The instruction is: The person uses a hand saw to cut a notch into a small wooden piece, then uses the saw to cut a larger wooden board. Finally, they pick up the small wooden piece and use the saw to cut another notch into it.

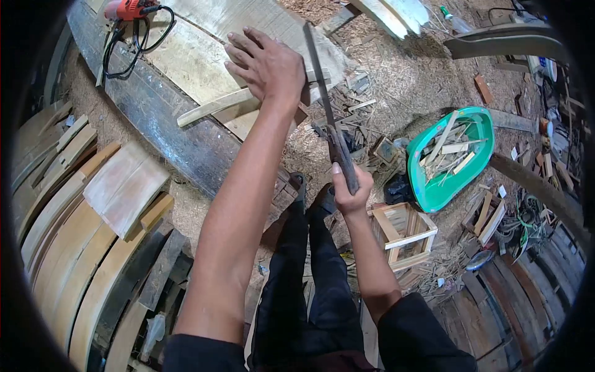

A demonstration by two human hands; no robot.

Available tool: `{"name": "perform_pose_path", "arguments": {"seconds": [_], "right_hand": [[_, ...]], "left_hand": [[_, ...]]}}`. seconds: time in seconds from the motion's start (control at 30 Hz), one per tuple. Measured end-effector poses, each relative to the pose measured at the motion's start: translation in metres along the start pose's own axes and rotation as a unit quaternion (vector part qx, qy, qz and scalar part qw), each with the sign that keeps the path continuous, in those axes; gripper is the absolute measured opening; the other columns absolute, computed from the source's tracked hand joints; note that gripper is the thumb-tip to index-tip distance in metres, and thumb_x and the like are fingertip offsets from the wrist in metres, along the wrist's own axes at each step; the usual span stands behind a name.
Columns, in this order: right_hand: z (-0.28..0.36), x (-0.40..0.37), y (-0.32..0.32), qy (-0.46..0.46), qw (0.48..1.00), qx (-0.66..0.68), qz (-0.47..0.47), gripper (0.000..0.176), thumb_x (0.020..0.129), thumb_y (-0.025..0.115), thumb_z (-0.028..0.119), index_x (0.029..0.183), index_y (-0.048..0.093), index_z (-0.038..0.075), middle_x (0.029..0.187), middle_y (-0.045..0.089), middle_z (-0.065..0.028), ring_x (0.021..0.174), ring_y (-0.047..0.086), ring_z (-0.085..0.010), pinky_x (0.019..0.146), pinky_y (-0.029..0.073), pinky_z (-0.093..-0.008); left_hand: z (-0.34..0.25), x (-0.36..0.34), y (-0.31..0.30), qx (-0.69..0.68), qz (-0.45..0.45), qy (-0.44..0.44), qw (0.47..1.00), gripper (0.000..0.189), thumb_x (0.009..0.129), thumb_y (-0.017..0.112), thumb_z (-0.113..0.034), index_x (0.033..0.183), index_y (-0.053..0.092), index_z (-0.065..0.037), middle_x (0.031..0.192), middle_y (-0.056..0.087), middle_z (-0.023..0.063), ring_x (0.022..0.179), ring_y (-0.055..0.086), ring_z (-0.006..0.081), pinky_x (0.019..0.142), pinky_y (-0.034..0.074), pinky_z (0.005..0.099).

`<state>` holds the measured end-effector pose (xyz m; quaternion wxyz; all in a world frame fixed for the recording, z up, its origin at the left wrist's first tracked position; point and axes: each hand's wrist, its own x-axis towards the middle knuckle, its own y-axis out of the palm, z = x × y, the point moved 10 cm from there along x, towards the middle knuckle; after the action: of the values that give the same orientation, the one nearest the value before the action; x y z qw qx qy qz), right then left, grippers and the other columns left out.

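Note:
My left hand (266, 67) lies with fingers spread on a pale wooden board (197, 69), bearing down over a narrow wood strip (214, 107). The strip runs under the hand, and part of it is hidden there. My right hand (352, 188) is wrapped round the handle of a handsaw (321, 84). Its long dark blade is seen nearly edge-on, pointing away from me, and overlaps the strip's right end in this view.
A dark plank (145, 115) edges the work surface, with a red power tool (127, 9) and its cord at the back left. On the shavings-strewn floor are a green tub (427, 192) of offcuts and a small wooden frame (412, 239). Curved timbers (68, 248) are stacked left.

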<state>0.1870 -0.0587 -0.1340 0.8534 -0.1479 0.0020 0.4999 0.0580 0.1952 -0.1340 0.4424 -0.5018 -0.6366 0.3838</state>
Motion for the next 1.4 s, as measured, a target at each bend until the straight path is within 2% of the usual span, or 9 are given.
{"name": "perform_pose_path", "arguments": {"seconds": [0.23,0.37,0.63,0.8,0.9,1.03,1.17,1.27,1.4], "right_hand": [[0.006,0.022,-0.002,-0.012,1.000,0.006,-0.010,0.023,0.088,0.065,0.013,0.068,0.058,0.003,0.053,0.046,0.0015,0.048,0.044,-0.0058,0.047,0.036,-0.0265],[0.008,0.047,-0.006,0.000,0.999,0.020,-0.030,0.027,0.090,0.065,0.015,0.068,0.057,0.002,0.055,0.046,0.0036,0.050,0.042,-0.0051,0.046,0.033,-0.0261],[0.032,0.064,-0.009,-0.002,0.999,-0.028,0.023,0.026,0.090,0.066,0.014,0.068,0.057,0.003,0.053,0.042,0.0032,0.050,0.039,-0.0045,0.046,0.031,-0.0265],[0.047,0.050,-0.015,0.001,0.997,-0.063,0.038,0.029,0.089,0.066,0.014,0.066,0.053,0.003,0.051,0.042,0.0002,0.046,0.038,-0.0071,0.045,0.031,-0.0277],[0.038,0.048,-0.006,0.101,0.995,-0.011,0.018,0.028,0.089,0.066,0.013,0.066,0.053,0.004,0.051,0.042,-0.0019,0.045,0.039,-0.0095,0.045,0.032,-0.0291],[0.041,0.050,0.001,0.075,0.997,-0.015,0.015,0.028,0.088,0.063,0.011,0.065,0.050,0.004,0.052,0.039,0.0001,0.046,0.040,-0.0089,0.045,0.030,-0.0298],[0.012,0.042,-0.005,0.126,0.991,0.035,0.004,0.030,0.090,0.061,0.013,0.064,0.049,0.005,0.053,0.041,0.0021,0.047,0.040,-0.0092,0.046,0.030,-0.0294],[-0.003,0.045,0.006,0.201,0.911,0.360,0.005,0.029,0.091,0.061,0.013,0.065,0.050,0.005,0.055,0.043,0.0040,0.048,0.040,-0.0084,0.046,0.030,-0.0279],[0.032,0.053,-0.012,0.117,0.992,0.045,-0.011,0.026,0.090,0.062,0.012,0.067,0.054,0.004,0.055,0.047,0.0022,0.048,0.045,-0.0124,0.047,0.035,-0.0291]], "left_hand": [[-0.013,0.017,0.003,-0.026,0.029,-0.085,0.996,0.065,0.100,0.039,-0.028,0.150,0.020,0.010,0.156,0.017,0.0353,0.147,0.009,0.0512,0.118,0.003,0.0601],[-0.045,0.034,0.015,-0.143,0.044,0.064,0.987,0.068,0.099,0.040,-0.029,0.152,0.016,0.008,0.159,0.015,0.0302,0.150,0.007,0.0422,0.119,0.000,0.0596],[-0.028,0.044,0.011,-0.013,-0.008,-0.085,0.996,0.068,0.099,0.039,-0.038,0.151,0.025,0.004,0.160,0.019,0.0244,0.151,0.010,0.0362,0.117,0.008,0.0615],[-0.034,0.043,0.010,0.079,0.011,-0.058,0.995,0.068,0.096,0.042,-0.037,0.150,0.030,0.003,0.158,0.022,0.0257,0.150,0.017,0.0365,0.116,0.011,0.0620],[-0.041,0.046,0.005,0.109,0.015,-0.052,0.993,0.066,0.097,0.042,-0.037,0.149,0.033,0.003,0.157,0.025,0.0265,0.149,0.020,0.0370,0.115,0.016,0.0607],[-0.040,0.048,0.007,0.121,0.046,-0.067,0.989,0.066,0.098,0.041,-0.037,0.151,0.031,0.001,0.159,0.022,0.0265,0.150,0.017,0.0367,0.116,0.014,0.0603],[-0.040,0.047,0.009,0.127,0.060,-0.069,0.988,0.066,0.099,0.040,-0.036,0.152,0.029,0.000,0.160,0.019,0.0263,0.151,0.013,0.0367,0.117,0.012,0.0610],[-0.040,0.046,0.009,0.123,0.049,-0.067,0.989,0.065,0.098,0.040,-0.036,0.152,0.030,0.000,0.160,0.020,0.0253,0.150,0.014,0.0365,0.117,0.012,0.0613],[-0.041,0.044,0.005,0.091,0.039,-0.062,0.993,0.064,0.097,0.041,-0.035,0.151,0.032,-0.002,0.160,0.021,0.0236,0.150,0.015,0.0351,0.116,0.011,0.0619]]}}
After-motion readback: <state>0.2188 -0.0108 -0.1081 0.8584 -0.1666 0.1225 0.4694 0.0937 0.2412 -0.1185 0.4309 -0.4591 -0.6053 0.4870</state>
